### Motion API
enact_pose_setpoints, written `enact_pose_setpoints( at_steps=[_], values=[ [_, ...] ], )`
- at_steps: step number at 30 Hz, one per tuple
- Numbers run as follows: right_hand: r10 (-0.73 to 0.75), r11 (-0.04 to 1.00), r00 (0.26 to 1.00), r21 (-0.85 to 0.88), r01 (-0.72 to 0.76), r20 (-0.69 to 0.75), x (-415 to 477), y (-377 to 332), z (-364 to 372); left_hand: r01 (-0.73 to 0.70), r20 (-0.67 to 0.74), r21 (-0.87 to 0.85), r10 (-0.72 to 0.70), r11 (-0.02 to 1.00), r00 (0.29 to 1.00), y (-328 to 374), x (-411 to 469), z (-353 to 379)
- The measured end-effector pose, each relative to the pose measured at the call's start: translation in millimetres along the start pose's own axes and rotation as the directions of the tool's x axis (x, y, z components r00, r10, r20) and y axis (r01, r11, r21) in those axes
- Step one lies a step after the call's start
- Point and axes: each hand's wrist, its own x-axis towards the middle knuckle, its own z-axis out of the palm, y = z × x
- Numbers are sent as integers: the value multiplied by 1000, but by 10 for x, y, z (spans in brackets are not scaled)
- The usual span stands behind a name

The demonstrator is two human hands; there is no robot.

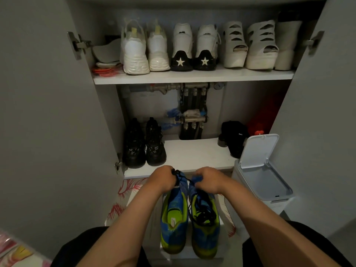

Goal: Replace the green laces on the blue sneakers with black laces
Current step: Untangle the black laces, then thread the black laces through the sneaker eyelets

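Standing open beyond both grips: a cabinet (192, 77), holding white shoes (158, 49) on the upper shelf and black boots (144, 145) on the lower one. Sitting just right of the right grip (207, 181): a white bin (264, 182), lid tilting up. Curling the left grip (163, 179) round the heel end of the left sneaker (174, 224); closing the right grip on the heel end of the right sneaker (205, 234). Stretching side by side below the grips, long axes running toward the lap, toes pointing at the person. Showing blue mesh with lime trim, black laces (202, 212) bunching on the right one.
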Motion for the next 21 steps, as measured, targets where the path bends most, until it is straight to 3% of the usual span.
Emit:
enact_pose_setpoints(
  at_steps=[2,4,8,12,15,19,21],
  values=[
    [-33,987,987,-149,57,160,-121,53,22,-20,8,-14,20,1000,1000,10,12,-7],
    [-68,977,976,-186,108,208,-221,121,63,-46,9,-34,46,998,999,45,22,-4],
    [-152,978,982,-125,165,110,-339,205,32,-102,21,-101,104,990,994,154,33,12],
    [-225,931,972,-280,233,62,-482,177,201,-134,15,-127,137,983,990,248,18,37],
    [-199,945,979,-276,178,-51,-546,158,375,-132,25,-145,137,981,990,286,-1,49],
    [-249,916,965,-346,205,-87,-542,181,437,-137,39,-136,143,981,989,297,-54,66],
    [-304,836,951,-496,234,-63,-541,198,370,-135,41,-135,141,982,989,294,-79,54]
  ],
)
